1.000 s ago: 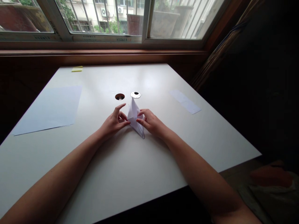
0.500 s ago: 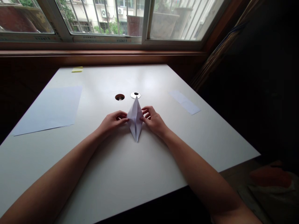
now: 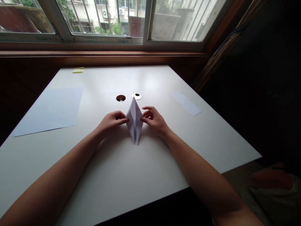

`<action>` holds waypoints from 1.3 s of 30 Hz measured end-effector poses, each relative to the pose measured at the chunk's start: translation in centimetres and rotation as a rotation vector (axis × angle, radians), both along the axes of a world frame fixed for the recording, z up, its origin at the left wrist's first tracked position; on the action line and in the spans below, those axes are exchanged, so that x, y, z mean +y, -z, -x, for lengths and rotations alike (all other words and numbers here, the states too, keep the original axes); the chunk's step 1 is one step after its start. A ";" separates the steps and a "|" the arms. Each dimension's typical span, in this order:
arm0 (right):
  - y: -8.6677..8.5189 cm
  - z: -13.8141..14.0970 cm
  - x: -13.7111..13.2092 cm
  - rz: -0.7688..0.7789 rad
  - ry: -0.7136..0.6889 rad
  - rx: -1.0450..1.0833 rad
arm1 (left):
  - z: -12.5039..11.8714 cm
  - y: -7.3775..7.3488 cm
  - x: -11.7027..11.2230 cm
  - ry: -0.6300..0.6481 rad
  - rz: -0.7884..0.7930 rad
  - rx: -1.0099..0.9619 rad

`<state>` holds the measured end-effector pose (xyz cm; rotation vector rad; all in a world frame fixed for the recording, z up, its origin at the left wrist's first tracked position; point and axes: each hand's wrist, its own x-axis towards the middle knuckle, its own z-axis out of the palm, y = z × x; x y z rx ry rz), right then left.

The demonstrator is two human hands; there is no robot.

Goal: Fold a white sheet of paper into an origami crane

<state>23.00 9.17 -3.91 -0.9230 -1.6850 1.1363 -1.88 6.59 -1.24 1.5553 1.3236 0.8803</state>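
Observation:
A white sheet folded into a diamond, the folded paper point(image 3: 138, 117), stands over the middle of the white table point(image 3: 131, 175). Its single point is at the far end, and two narrow legs with a slit between them face me. My left hand point(image 3: 114, 121) pinches its left corner between thumb and fingers. On the opposite corner, my right hand point(image 3: 155, 121) pinches too, thumb on the near face and the index finger raised off the paper. The fingertips behind the paper are hidden.
Flat paper sheets point(image 3: 50, 108) lie on the left of the table. A paper strip point(image 3: 187, 103) rests on the right, and yellow sticky notes point(image 3: 78, 70) at the far left edge. An open cable hole point(image 3: 120, 98) and a metal grommet point(image 3: 139, 96) lie beyond the folded paper.
The folded paper's far tip has shifted slightly left, and its two near legs have spread a little apart. Both hands keep their hold on the side corners.

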 end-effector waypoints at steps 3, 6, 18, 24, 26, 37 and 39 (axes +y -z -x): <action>0.0 0.0 0.0 0.019 0.003 0.041 | 0.1 0.2 0.1 -0.005 0.002 -0.075; 0.1 0.0 0.0 0.044 0.007 0.078 | 0.0 0.5 0.1 -0.023 -0.015 -0.102; -0.1 0.2 -0.2 0.077 0.014 0.132 | -0.4 1.7 0.2 -0.054 -0.134 -0.338; -0.3 0.5 -0.1 0.022 0.006 0.125 | -0.9 1.6 -0.1 -0.036 -0.195 -0.334; -0.2 0.5 0.0 0.000 0.003 0.124 | -1.0 1.6 -0.3 -0.034 -0.219 -0.312; 0.1 0.3 0.3 -0.081 0.018 0.151 | -1.1 1.7 -0.4 -0.009 -0.355 -0.315; -0.2 0.3 0.2 -0.113 0.040 0.108 | -1.2 1.2 -0.6 0.046 -0.321 -0.330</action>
